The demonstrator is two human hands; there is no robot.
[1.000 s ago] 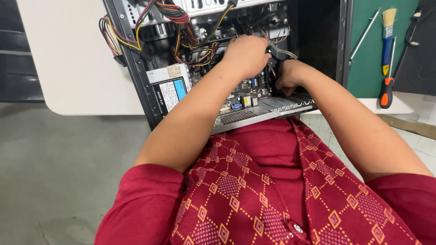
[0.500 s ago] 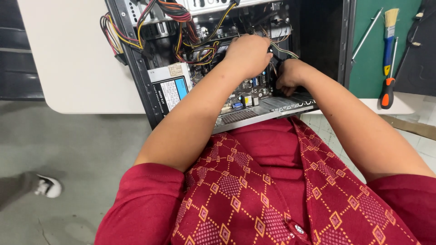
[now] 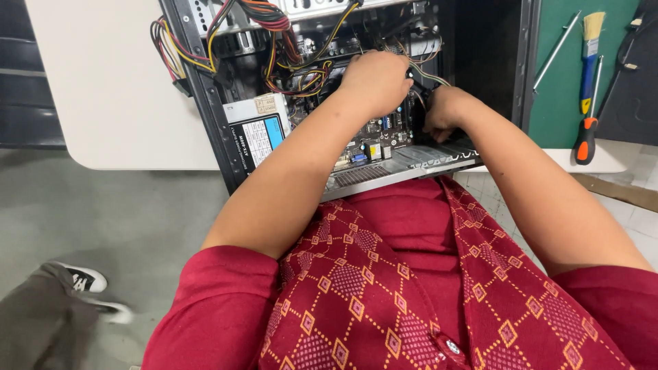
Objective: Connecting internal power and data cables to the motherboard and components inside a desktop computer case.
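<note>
Here both hands are deep inside an open computer case [image 3: 205,116] that lies on its side on a white table [image 3: 110,89], its open face turned up toward the camera. The left hand [image 3: 375,81] is curled knuckles-up over the middle of the motherboard [image 3: 373,140], fingers bent down and hidden beneath the back of the hand, so I cannot tell whether they pinch anything or merely press. The right hand [image 3: 444,113] sits just beside it, lower and nearer the case's rear edge, also curled with its fingertips tucked out of sight; thin black cables [image 3: 419,81] run between the 2 hands and seem to touch the right one, though a firm hold cannot be made out.

A bundle of red, yellow and black wires [image 3: 274,41] loops across the upper part of the case and spills over its left wall. The power supply [image 3: 257,130], with a white and blue label, sits at the near left corner, just beside the left forearm. The forearms cross the metal rear panel [image 3: 404,164] of the case.

To the right of the case lies a green mat [image 3: 558,109] with a paintbrush [image 3: 591,41], a screwdriver with a red and black handle [image 3: 586,130] and a slim metal tool [image 3: 555,51]. At the lower left, on the grey floor, another person's shoe [image 3: 82,279] shows
</note>
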